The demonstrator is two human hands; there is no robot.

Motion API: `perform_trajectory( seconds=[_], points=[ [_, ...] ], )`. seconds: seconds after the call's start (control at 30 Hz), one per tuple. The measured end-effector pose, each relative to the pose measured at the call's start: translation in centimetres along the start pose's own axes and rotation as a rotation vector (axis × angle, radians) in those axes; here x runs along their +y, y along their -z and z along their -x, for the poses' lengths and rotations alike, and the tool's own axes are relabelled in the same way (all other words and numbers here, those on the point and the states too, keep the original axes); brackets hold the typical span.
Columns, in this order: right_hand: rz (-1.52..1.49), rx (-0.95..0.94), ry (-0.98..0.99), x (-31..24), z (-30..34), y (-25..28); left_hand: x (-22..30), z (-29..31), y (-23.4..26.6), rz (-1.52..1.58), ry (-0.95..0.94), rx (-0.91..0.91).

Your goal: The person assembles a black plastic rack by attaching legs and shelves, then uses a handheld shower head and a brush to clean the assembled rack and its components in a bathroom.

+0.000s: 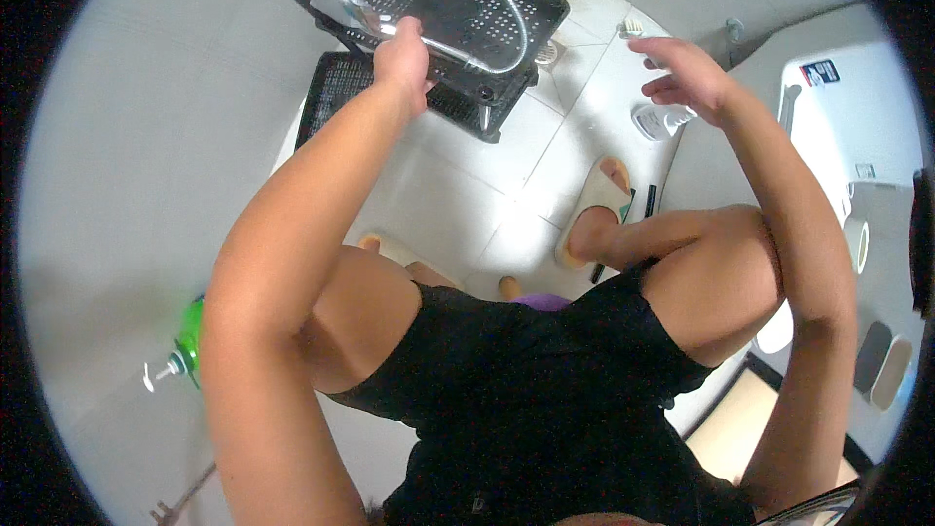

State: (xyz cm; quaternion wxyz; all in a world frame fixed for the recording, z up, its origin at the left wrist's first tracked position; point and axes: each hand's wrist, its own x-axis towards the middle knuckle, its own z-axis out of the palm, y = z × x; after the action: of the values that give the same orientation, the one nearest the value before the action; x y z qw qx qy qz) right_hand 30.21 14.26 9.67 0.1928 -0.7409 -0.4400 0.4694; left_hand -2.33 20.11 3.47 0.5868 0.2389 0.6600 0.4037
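My left hand [401, 63] is closed around the handle of a chrome shower head [353, 10], whose silver hose [519, 15] loops down from the top edge. It hangs over a black plastic rack [458, 0] with perforated tiers, and no water spray shows. Over on the right, my right hand [687, 83] is raised, its fingers apart and nothing seen in it. Just below those fingers stands a white bottle [654, 123] with a nozzle. Beyond the fingertips is a small object with pale bristles [631, 28], perhaps a brush.
White floor tiles [467, 170] lie between my sandalled feet, with a round drain [548, 54] beside the rack. Something purple [542, 302] shows between my knees. A green pump bottle [190, 336] is at the left, a white toilet roll [855, 244] at the right.
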Motion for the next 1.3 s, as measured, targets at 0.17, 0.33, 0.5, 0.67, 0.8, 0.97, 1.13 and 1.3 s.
perform_trajectory(
  seconds=[0.17, 0.33, 0.5, 0.67, 0.8, 0.97, 1.13, 1.3],
  points=[
    [-0.061, -0.107, -0.013, 1.0, -1.3, 1.3, -2.0, -4.1, 2.6, -0.286, -0.100, 0.111],
    [0.005, -0.004, 0.067, 0.9, -0.8, -0.1, -1.1, -2.3, 2.7, -0.546, -0.336, 0.359],
    [-0.124, -0.036, -0.042, 0.9, -1.5, 0.8, 0.3, -4.8, 3.6, -0.595, -0.556, 0.321],
    [-0.233, 0.015, -0.058, 1.0, -1.3, 0.6, -0.4, -5.2, 3.1, -0.583, -0.557, 0.408],
    [-0.214, 0.096, 0.062, 1.3, -1.8, 1.2, -0.4, -6.3, 3.5, -0.380, -0.485, 0.253],
    [0.144, -0.010, 0.483, 0.5, 0.7, -3.0, -0.6, -9.4, 3.7, -0.239, -0.411, 0.363],
    [0.728, -0.039, 0.684, 0.1, 3.4, -5.6, -2.1, -6.9, -2.1, 0.107, -0.585, 0.479],
    [0.957, -0.075, 0.880, -0.4, 4.6, -5.4, -3.1, -9.3, -1.5, 0.198, -0.638, 0.434]
  ],
)
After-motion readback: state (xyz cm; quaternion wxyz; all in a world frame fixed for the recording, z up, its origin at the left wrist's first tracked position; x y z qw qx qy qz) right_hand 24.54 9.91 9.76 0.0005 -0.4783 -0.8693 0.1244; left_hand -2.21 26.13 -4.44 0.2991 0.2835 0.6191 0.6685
